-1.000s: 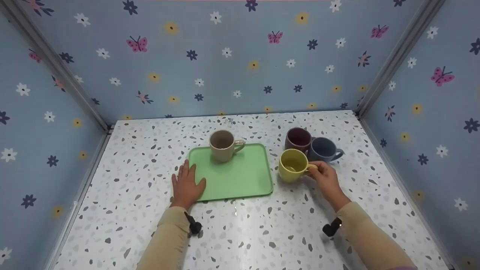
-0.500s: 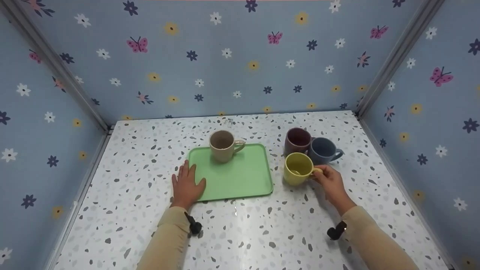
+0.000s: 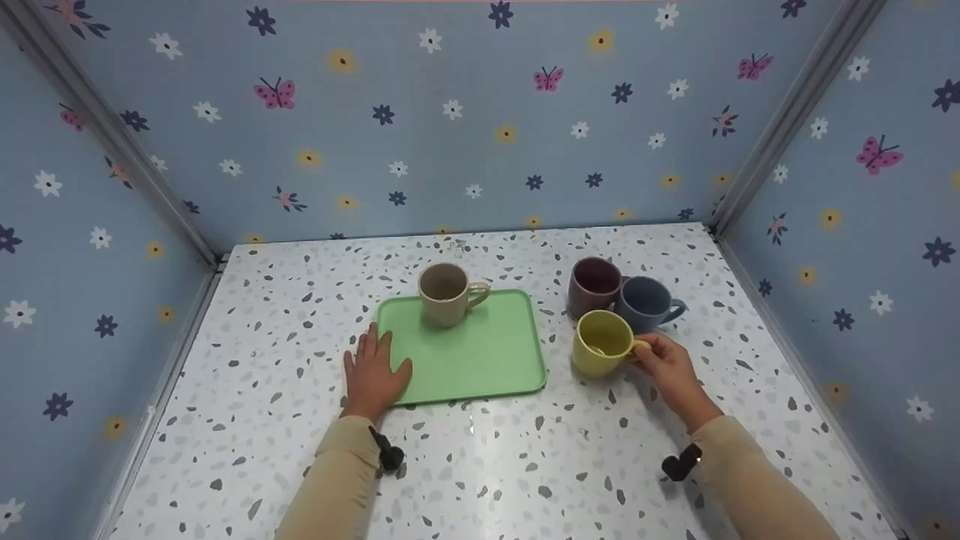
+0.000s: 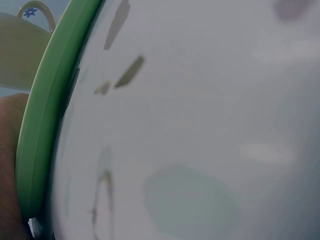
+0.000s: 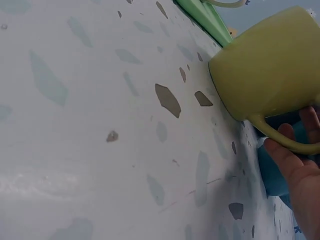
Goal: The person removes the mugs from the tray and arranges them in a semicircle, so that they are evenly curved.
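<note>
Behind the yellow mug (image 3: 600,352) stand maroon and blue mugs (image 3: 643,306).

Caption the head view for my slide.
Right hand holds a yellow mug by its handle, left hand at the edge of a green tray.

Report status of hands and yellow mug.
Right hand holds yellow mug by handle. Left hand at edge of green tray. Maroon mug, blue mug close behind; beige mug on tray.

- Light-green tray (image 3: 472,358): rectangular, round-cornered, with a low raised rim, lying flat.
- Yellow mug (image 3: 601,346): upright, round-mouthed, its loop handle turned right; near the tray's right edge but apart from it.
</note>
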Tool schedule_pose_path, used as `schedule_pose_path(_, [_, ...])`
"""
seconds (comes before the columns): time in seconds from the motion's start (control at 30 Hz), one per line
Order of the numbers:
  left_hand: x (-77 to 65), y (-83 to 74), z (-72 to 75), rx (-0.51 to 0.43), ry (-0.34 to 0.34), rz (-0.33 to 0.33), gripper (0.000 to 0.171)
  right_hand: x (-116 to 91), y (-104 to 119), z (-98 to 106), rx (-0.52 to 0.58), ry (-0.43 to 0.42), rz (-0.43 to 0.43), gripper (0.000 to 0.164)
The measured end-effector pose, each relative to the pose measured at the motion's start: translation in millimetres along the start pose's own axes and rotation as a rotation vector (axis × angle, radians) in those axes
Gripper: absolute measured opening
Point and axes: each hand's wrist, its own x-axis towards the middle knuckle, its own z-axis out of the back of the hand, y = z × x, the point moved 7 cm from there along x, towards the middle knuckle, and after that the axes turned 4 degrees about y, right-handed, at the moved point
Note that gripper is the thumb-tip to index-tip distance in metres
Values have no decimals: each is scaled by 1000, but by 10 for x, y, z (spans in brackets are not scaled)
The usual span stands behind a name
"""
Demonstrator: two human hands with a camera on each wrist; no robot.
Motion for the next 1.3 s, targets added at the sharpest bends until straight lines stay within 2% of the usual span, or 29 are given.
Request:
schedule_pose_path(0.27, [-11, -20, 5, 7, 14, 6, 74, -31, 0, 98, 31, 33, 17, 34])
schedule_pose_path(0.47, [-9, -15, 4, 8, 15, 5, 73, -57, -4, 214, -48, 47, -19, 36])
schedule_pose_path(0.57, [-13, -16, 11, 4, 7, 3, 73, -67, -4, 253, -7, 62, -8, 37])
schedule_pose_path(0.73, [-12, -9, 13, 3, -4, 1, 73, -75, -13, 335, 17, 72, 3, 33])
schedule_pose_path(0.97, [-9, 7, -15, 4, 14, 4, 73, -86, -19, 436, 5, 80, 17, 33])
schedule_pose_path(1.3, [-11, -3, -2, 1, 0, 3, 74, -81, -37, 517, -34, 80, -9, 29])
